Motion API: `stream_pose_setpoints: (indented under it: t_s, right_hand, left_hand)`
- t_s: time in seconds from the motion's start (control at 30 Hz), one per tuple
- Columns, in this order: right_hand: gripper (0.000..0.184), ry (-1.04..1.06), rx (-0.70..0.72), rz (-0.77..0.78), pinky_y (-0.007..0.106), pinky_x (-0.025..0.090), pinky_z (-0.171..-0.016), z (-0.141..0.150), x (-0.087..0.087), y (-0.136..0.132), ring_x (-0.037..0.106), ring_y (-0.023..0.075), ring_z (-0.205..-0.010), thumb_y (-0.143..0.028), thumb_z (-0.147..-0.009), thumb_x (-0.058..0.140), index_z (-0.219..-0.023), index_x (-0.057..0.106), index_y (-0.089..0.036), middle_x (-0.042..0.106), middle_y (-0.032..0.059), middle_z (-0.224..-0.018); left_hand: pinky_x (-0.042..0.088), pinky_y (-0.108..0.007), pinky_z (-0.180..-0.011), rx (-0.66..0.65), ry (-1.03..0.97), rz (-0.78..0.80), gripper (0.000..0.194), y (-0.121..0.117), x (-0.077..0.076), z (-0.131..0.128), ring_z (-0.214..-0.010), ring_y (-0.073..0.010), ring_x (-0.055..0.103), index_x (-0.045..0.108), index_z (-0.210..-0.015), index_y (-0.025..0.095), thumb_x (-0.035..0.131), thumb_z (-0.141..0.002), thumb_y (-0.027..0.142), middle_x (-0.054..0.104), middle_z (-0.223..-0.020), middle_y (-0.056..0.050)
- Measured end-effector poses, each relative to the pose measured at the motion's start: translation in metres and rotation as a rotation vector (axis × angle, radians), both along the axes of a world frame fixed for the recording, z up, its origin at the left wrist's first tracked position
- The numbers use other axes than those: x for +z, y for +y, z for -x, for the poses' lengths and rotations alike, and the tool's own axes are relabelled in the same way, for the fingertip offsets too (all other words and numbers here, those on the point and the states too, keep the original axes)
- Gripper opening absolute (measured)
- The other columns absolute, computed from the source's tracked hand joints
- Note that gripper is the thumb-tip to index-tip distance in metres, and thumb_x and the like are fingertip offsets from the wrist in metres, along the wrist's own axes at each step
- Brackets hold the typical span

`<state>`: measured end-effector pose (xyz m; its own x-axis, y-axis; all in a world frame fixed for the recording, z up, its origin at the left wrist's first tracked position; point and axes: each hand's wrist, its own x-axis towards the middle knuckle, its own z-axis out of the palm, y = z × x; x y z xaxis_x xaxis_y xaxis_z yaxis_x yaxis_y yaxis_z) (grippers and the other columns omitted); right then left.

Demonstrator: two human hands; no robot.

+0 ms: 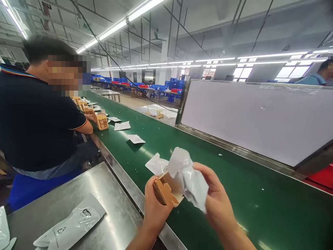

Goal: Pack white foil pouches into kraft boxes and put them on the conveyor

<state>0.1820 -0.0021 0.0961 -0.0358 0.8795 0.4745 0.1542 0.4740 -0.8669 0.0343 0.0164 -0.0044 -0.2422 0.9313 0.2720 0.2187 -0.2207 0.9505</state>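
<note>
My left hand [154, 208] grips a small brown cardboard box [165, 191] with its flap open, held over the near edge of the green conveyor belt [234, 194]. In my right hand [217, 198] is a crumpled white plastic pouch [188, 178], its lower part pressed against the box's open top. Both hands meet just above the belt.
More white pouches [156, 164] [135, 139] [122, 125] lie along the belt. A steel table [104, 187] at my left carries another pouch [71, 225]. A person in a dark shirt [36, 118] sits beside brown boxes [101, 121]. A white panel [255, 118] borders the belt's far side.
</note>
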Motion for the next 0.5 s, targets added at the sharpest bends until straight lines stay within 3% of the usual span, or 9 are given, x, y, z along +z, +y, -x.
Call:
stream_pose_setpoints:
  t_s: [0.13,0.27,0.4,0.5]
  right_hand:
    - [0.029,-0.397,-0.083,-0.114,0.030,0.052,-0.081,-0.010,-0.014,-0.013,0.060,0.0186,-0.096,-0.014,-0.081,0.049,-0.106,0.059,-0.025,0.063,0.0039,-0.105]
    - [0.041,-0.742,0.012,-0.134,0.028,0.051,-0.076,-0.020,-0.003,-0.030,0.059,0.0171,-0.092,-0.003,-0.081,0.036,-0.106,0.061,-0.023,0.064,0.0043,-0.108]
    - [0.036,-1.076,0.038,-0.040,0.031,0.049,-0.072,-0.002,0.007,-0.027,0.058,0.0195,-0.086,-0.001,-0.077,0.044,-0.093,0.068,-0.024,0.062,0.0061,-0.105]
    - [0.030,-1.212,0.025,0.085,0.035,0.048,-0.077,0.017,0.001,-0.013,0.060,0.0255,-0.092,-0.006,-0.076,0.056,-0.101,0.067,-0.017,0.064,0.0094,-0.101]
  left_hand:
    - [0.052,-0.044,-0.089,0.068,0.033,-0.006,0.072,-0.010,-0.010,0.000,-0.108,-0.0275,0.057,0.041,-0.119,0.023,0.076,-0.057,0.031,0.052,-0.119,-0.011]
    - [0.050,-0.046,-0.091,0.061,0.139,-0.103,0.068,-0.011,-0.015,0.001,-0.108,-0.0283,0.057,0.042,-0.118,0.021,0.075,-0.059,0.029,0.054,-0.117,-0.012]
    - [0.049,-0.047,-0.092,-0.014,0.272,-0.270,0.062,-0.015,-0.018,-0.003,-0.110,-0.0278,0.056,0.040,-0.119,0.023,0.070,-0.064,0.024,0.054,-0.120,-0.012]
    - [0.048,-0.047,-0.094,-0.067,0.341,-0.359,0.060,-0.017,-0.022,-0.003,-0.114,-0.0282,0.053,0.040,-0.121,0.023,0.066,-0.066,0.020,0.052,-0.123,-0.012]
